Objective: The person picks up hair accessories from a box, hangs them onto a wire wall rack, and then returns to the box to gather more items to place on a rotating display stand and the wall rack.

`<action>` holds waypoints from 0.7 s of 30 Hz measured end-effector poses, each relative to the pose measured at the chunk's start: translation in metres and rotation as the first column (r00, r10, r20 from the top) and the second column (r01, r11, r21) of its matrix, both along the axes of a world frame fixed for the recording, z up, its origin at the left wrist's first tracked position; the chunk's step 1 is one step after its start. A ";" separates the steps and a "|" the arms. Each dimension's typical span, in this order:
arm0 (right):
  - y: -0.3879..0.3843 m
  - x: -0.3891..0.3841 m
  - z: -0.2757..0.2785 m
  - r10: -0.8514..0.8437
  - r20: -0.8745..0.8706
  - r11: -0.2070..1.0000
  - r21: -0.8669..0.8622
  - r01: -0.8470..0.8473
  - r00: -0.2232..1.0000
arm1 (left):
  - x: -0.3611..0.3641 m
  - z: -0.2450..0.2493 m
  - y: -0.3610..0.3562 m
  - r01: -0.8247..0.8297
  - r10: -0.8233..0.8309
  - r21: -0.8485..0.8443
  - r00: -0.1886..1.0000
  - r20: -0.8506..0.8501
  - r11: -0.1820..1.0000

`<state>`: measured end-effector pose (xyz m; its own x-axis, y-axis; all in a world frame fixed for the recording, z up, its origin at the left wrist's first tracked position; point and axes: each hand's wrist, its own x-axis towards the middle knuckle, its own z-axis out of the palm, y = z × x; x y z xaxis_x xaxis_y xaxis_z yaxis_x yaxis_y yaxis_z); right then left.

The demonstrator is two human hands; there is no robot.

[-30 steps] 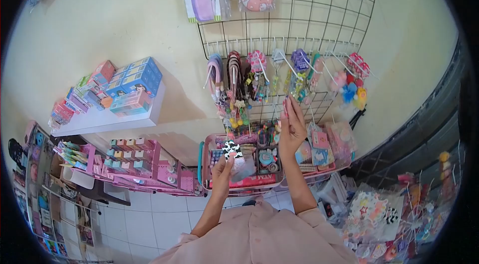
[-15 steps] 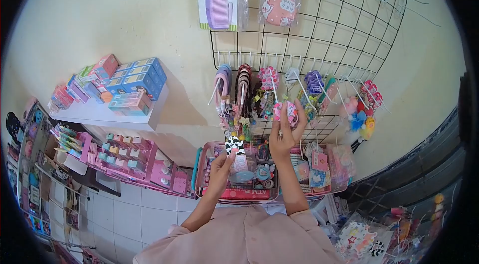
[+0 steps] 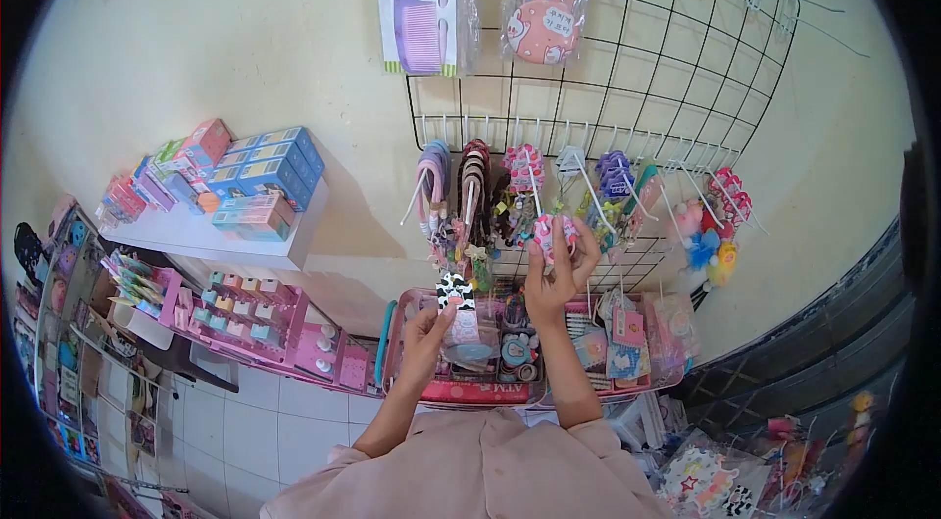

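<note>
My left hand pinches a cow-print packet, black and white at the top with a paler lower part hanging over the basket. In my right hand, raised higher, is a pink-and-white patterned item, its fingers closed around it just below the hooks. A similar pink item hangs on a white hook close behind. Striped cords and purple clips hang on hooks to either side. Beneath both hands stands a pink basket filled with small goods.
A black wire grid covers the wall, with a purple comb set and a pink packet on it. Small boxes stand on a white shelf at left. Below is a pink display rack. Bagged goods lie lower right.
The view has tilted slightly, so the wall goods appear lower. Both hands have shifted a little left and down in view, still holding the same items.
</note>
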<state>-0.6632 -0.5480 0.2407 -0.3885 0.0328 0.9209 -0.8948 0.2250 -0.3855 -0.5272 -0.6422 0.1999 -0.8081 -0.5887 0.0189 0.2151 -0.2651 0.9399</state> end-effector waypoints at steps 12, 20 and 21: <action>-0.027 -0.048 0.029 -0.020 0.012 0.996 0.090 0.019 1.000 | -0.014 0.069 0.006 0.044 -0.093 -0.430 0.991 -0.095 0.902; 0.025 -0.019 0.018 0.441 0.569 0.756 0.181 -0.629 0.694 | -0.037 0.170 0.026 -0.017 -0.204 -0.569 0.925 -0.322 0.822; 0.041 -0.004 0.042 0.459 0.326 0.677 0.475 -0.563 0.827 | -0.041 0.180 0.024 0.008 -0.225 -0.527 0.910 -0.348 0.850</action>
<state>-0.6668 -0.5069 0.2828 -0.3419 -0.6861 0.6421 -0.8654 -0.0365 -0.4998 -0.5686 -0.6184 0.3795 -0.7326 -0.3099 0.6061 0.5828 0.1745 0.7937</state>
